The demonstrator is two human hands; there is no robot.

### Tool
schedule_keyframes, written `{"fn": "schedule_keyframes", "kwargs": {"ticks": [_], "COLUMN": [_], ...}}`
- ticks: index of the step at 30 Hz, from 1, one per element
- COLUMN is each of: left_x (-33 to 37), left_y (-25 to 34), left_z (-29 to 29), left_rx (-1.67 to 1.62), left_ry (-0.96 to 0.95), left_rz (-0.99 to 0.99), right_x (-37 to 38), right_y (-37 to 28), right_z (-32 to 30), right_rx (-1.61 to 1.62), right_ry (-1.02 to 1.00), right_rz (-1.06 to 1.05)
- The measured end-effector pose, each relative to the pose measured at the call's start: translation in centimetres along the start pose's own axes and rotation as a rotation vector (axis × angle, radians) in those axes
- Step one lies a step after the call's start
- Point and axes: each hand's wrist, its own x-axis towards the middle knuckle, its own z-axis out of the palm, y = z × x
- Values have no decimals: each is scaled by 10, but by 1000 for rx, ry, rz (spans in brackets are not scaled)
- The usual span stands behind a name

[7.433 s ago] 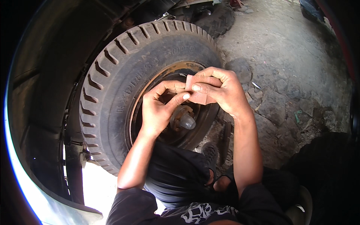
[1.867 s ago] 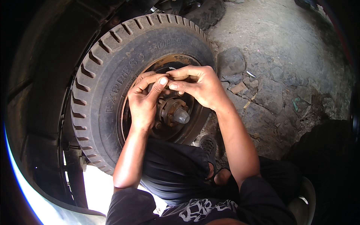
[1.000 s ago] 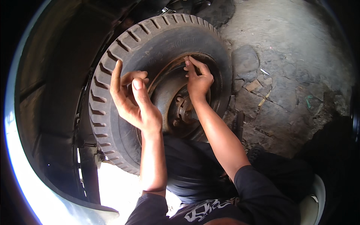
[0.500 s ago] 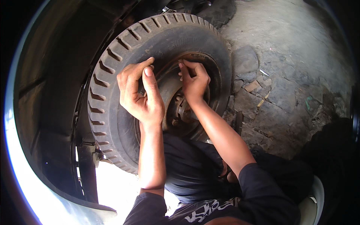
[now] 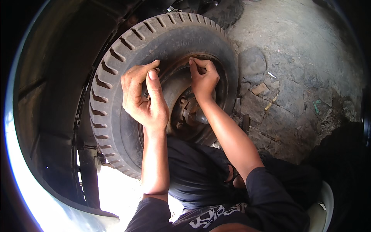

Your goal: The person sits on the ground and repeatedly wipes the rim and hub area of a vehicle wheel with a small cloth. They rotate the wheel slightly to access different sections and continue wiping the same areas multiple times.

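Observation:
A large black truck tyre [image 5: 127,69] with deep tread blocks stands in front of me on a rusty wheel rim [image 5: 170,83]. Above the tyre's left sidewall is my left hand [image 5: 145,94], fingers curled and thumb tip near the index finger. My right hand [image 5: 205,79] is over the upper right of the rim, thumb and index finger pinched together. Whatever either pinch holds is too small or hidden to make out. Below my right hand the wheel hub [image 5: 189,112] shows, with bolts around it, partly covered by my forearm.
A dark fender [image 5: 50,116] with a pale outer edge curves along the left. Stone paving [image 5: 286,92] lies to the right, with a brick piece [image 5: 259,89], a white stick-like scrap [image 5: 272,75] and a green scrap [image 5: 317,106]. Another tyre [image 5: 226,13] is behind.
My right hand has shifted slightly right along the rim, its fingers still pinched. My left hand has hardly moved. The wheel stays in place.

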Motion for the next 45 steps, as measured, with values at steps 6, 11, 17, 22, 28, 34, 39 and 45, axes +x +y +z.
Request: {"fn": "schedule_keyframes", "kwargs": {"ticks": [6,11,17,22,28,34,39,45], "left_x": [0,9,39,73,92,88,81,94], "left_y": [4,6,17,5,-61,-35,-72,-45], "left_z": [-3,-19,-91,-142,-146,-140,-139,-142], "left_rx": [-40,-102,-102,416,206,213,187,267], "left_ry": [-20,-18,102,-62,-414,-413,-376,-478], "left_rz": [32,56,-28,-45,-643,-552,-580,-566], "right_x": [1,16,12,-10,0,-1,-52,-51], "right_y": [-1,9,9,6,-9,-15,-37,-68], "right_z": [-2,-6,-5,1,3,20,31,27], "right_rx": [-46,-152,-125,47,5,50,129,163], "right_ry": [8,109,22,-97,-30,31,-173,-62], "right_rz": [1,15,-101,41,90,144,93,279]}}
